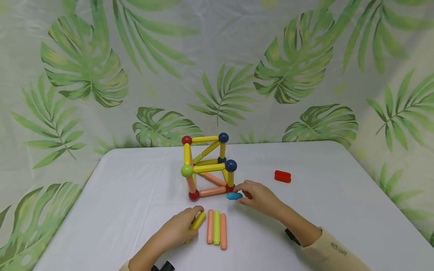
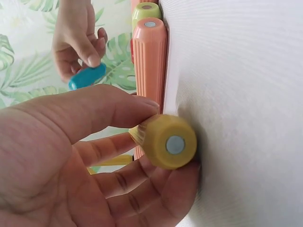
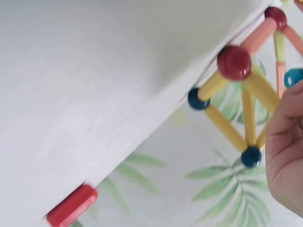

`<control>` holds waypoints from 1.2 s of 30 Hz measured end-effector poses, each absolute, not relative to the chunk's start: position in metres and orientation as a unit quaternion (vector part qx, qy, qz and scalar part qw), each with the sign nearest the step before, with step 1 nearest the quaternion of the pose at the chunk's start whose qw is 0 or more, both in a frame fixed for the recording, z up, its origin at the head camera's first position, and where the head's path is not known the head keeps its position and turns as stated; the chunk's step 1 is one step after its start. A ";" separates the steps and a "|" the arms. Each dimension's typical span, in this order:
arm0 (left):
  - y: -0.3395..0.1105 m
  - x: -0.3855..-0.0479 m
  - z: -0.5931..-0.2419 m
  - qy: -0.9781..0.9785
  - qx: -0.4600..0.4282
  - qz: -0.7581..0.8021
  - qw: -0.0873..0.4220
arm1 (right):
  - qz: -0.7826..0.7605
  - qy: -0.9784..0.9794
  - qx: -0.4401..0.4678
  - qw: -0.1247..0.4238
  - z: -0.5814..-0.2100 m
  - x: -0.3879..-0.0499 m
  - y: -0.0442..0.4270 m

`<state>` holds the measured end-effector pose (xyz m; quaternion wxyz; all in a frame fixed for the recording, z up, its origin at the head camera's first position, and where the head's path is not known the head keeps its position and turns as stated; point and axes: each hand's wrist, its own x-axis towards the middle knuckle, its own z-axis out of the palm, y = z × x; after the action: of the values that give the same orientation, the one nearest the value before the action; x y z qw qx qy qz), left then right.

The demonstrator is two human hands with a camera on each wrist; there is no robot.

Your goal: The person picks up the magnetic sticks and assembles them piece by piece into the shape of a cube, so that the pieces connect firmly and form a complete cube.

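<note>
My left hand (image 1: pixel 181 227) pinches a yellow magnetic stick (image 2: pixel 171 142) between thumb and fingers, low at the tabletop. A short blue magnetic stick (image 1: pixel 234 196) is held in the fingertips of my right hand (image 1: pixel 258 195), just in front of a cube-like frame of sticks and balls. That frame has yellow sticks (image 1: pixel 209 168) along its top, salmon sticks (image 1: pixel 213 191) at its base, and red, navy and green balls at the corners. The blue stick is close to the red ball (image 1: pixel 230 188) at the near right corner; whether they touch I cannot tell.
Two salmon sticks (image 1: pixel 210 226) with a lime green stick (image 1: pixel 217 227) between them lie side by side in front of the frame. Short red sticks (image 1: pixel 283 176) lie farther right on the white tabletop (image 1: pixel 142 180). A leaf-patterned cloth (image 1: pixel 237 49) hangs behind.
</note>
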<state>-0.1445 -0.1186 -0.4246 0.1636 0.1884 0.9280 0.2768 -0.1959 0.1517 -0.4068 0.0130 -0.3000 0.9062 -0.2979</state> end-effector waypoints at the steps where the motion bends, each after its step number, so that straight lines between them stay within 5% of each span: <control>1: -0.119 -0.145 -0.425 0.928 0.189 0.276 0.164 | -0.290 0.906 -0.307 0.006 -0.407 -0.197 0.146; 8: -0.120 -0.145 -0.426 0.927 0.198 0.275 0.163 | -0.268 0.909 -0.318 -0.028 -0.414 -0.211 0.119; 21: -0.119 -0.146 -0.427 0.928 0.200 0.268 0.164 | -0.264 0.923 -0.281 -0.005 -0.423 -0.220 0.105; 36: -0.120 -0.145 -0.426 0.925 0.207 0.270 0.166 | -0.306 0.892 -0.320 -0.090 -0.418 -0.213 0.137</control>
<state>-0.1445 -0.1199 -0.4262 0.1664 0.2071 0.9254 0.2701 -0.2126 0.1374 -0.4184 -0.0899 -0.3202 0.8920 -0.3063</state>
